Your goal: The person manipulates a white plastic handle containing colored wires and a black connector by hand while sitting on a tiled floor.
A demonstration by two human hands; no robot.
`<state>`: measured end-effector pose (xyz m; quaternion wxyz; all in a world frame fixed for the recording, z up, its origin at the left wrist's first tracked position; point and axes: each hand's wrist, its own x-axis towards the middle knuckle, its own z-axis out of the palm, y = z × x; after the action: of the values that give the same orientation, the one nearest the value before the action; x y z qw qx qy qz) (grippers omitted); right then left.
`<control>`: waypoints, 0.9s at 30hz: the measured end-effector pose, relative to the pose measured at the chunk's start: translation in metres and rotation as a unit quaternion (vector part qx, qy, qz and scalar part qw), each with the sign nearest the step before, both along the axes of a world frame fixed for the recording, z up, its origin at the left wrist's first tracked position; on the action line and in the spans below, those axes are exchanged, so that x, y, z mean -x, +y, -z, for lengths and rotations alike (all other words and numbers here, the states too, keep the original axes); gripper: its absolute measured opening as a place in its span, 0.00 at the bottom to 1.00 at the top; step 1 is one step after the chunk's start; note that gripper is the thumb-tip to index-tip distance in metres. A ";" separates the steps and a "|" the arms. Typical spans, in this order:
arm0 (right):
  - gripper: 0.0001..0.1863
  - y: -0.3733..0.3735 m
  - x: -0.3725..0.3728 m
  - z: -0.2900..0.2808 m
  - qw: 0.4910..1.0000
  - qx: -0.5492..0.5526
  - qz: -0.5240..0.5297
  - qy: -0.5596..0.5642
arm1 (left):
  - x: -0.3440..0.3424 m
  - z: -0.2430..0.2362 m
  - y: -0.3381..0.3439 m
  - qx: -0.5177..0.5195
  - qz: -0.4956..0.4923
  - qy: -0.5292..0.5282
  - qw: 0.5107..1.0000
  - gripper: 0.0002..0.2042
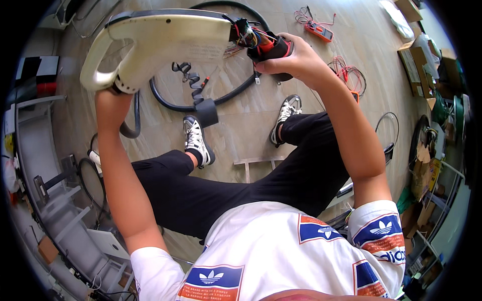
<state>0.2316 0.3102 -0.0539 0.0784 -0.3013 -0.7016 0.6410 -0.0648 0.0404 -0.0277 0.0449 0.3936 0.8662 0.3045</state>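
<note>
We hold a cream casing above the tiled floor, the small print on its flank too faint for us to read. Below it, our white shirt shows blue-and-orange patches with white emblems and lettering. Our left hand is mostly hidden at the casing's handle end; we cannot tell how its fingers stand. At the casing's opposite end, our right hand has its fingers curled around a black cylindrical part, joined by coloured wires. Beneath the casing lie a looping black cable and a dark spiral strip; to its right, an orange meter, then cardboard boxes.
</note>
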 end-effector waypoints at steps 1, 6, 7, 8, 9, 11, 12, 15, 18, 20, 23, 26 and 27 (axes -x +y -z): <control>0.29 -0.006 0.003 0.002 1.000 0.024 0.005 -0.001 | 0.005 0.001 0.006 0.002 -0.025 0.001 1.000 0.19; 0.26 -0.018 0.005 0.007 0.989 0.148 -0.021 0.002 | 0.001 0.020 0.025 0.038 -0.138 0.137 0.980 0.17; 0.27 -0.018 0.004 0.012 0.986 0.164 -0.028 -0.001 | 0.002 0.023 0.025 0.023 -0.144 0.160 0.976 0.17; 0.27 -0.020 0.002 0.014 0.987 0.156 -0.033 0.001 | 0.002 0.024 0.023 0.018 -0.133 0.184 0.974 0.16; 0.27 -0.024 -0.003 0.015 0.988 0.148 -0.038 0.002 | 0.001 0.020 0.018 0.012 -0.122 0.207 0.971 0.15; 0.30 -0.024 -0.010 0.024 0.992 0.125 -0.035 0.000 | 0.012 0.016 0.015 -0.059 -0.094 0.258 0.960 0.14; 0.32 -0.029 -0.006 0.014 0.993 0.118 -0.009 0.028 | 0.021 0.009 0.008 -0.070 -0.080 0.290 0.951 0.15; 0.37 -0.039 -0.002 -0.005 0.998 0.037 -0.025 0.033 | 0.036 -0.011 -0.005 -0.093 -0.038 0.355 0.929 0.16; 0.40 -0.044 -0.004 -0.003 0.996 -0.026 -0.029 0.083 | 0.043 -0.026 -0.026 -0.081 -0.067 0.381 0.919 0.19; 0.43 -0.049 -0.007 -0.004 0.993 -0.037 -0.020 0.112 | 0.048 -0.034 -0.040 -0.088 -0.062 0.389 0.915 0.20; 0.42 -0.049 -0.001 -0.007 0.989 0.007 0.022 0.143 | 0.041 -0.041 -0.043 -0.095 -0.080 0.423 0.897 0.20; 0.45 -0.032 0.000 -0.002 0.991 0.024 -0.007 0.129 | 0.029 -0.050 -0.031 -0.119 -0.086 0.456 0.878 0.20; 0.45 -0.031 -0.002 -0.002 0.990 0.021 -0.018 0.138 | 0.026 -0.048 -0.027 -0.146 -0.088 0.447 0.878 0.20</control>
<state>0.2338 0.2795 -0.0519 0.1570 -0.1990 -0.6755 0.6924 -0.0905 0.0134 0.0207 -0.4317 0.4118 0.7712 0.2222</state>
